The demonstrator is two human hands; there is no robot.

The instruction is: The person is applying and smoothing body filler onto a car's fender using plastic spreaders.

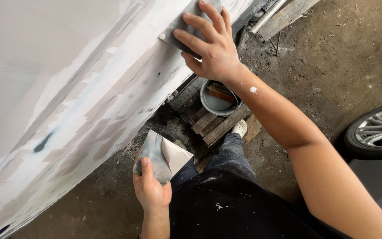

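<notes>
Here the fingers [200,26] of the right hand [215,51] lie spread and pressed flat on a metal spreader [177,33], its edge held against the white-filled car panel [67,88]. The left hand [151,190] pinches a square mixing plate [162,157], thumb on top, smeared grey. Filler-smoothing seems to be the step in hand; the next stroke probably calls for even pressure and a steady blade angle. Below stand a bucket [217,102] on wooden slats [217,126], and a wheel [379,130] lies well apart.
</notes>
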